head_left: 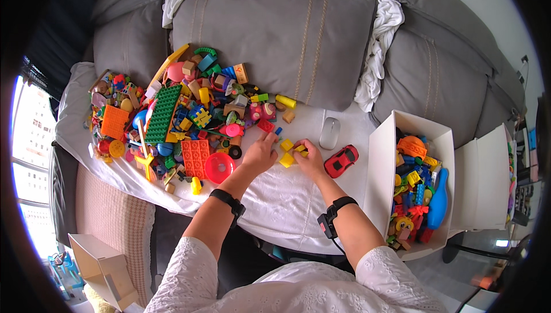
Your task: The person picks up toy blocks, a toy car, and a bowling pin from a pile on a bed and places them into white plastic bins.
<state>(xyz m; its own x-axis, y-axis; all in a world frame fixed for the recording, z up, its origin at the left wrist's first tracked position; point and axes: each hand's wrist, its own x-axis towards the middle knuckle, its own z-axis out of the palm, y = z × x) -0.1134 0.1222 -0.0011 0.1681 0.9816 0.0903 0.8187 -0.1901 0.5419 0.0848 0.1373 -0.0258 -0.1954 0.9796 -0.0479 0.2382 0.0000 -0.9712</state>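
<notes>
A small yellow block sits at the centre of the frame, pinched between the thumb and fingers of the right hand. Two more yellow blocks, an upper one and a lower one, lie on the white sheet just left of that grip. The left hand is left of them, its fingertips near a red block; I cannot tell whether its grip is spread or pressed together. A tiny blue block lies just beside the red one.

Right of the right hand, a mouse and a red car narrow the sideways room, with a strip of sheet between the car and the white box. The box's tall walls enclose toys and a blue pin.

On the left, a red bowl and a black ring mark the near edge of the toy pile, close to the left forearm. The widest open room is the sheet between the forearms, down to its curved front edge. Across the top, a grey cushion bounds the surface.
</notes>
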